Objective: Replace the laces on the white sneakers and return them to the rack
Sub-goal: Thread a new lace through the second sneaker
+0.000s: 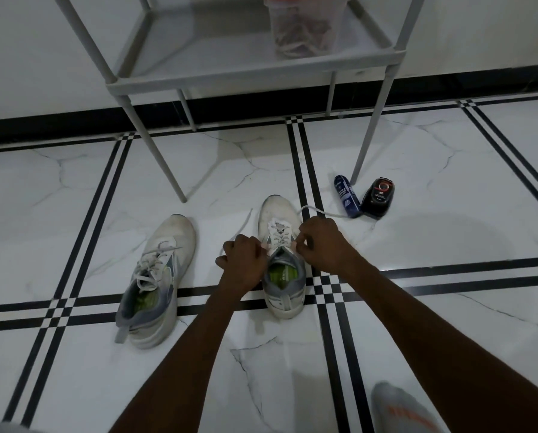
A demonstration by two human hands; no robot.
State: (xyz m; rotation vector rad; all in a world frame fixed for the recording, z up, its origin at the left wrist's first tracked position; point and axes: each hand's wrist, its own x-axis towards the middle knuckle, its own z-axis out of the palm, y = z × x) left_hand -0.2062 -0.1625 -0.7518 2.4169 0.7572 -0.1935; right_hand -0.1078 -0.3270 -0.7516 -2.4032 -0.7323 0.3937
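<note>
Underfoot, black-striped white marble floor (417,170)

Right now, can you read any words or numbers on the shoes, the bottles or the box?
No text here can be read for sure.
Blue bottle: pale lettering, too blurred to read.
Black container: red-and-white label, too small to read.
Insole of the right sneaker: faint print on the green, unreadable.
Left sneaker: no words visible.
Clear tub on the rack: no label visible.
</note>
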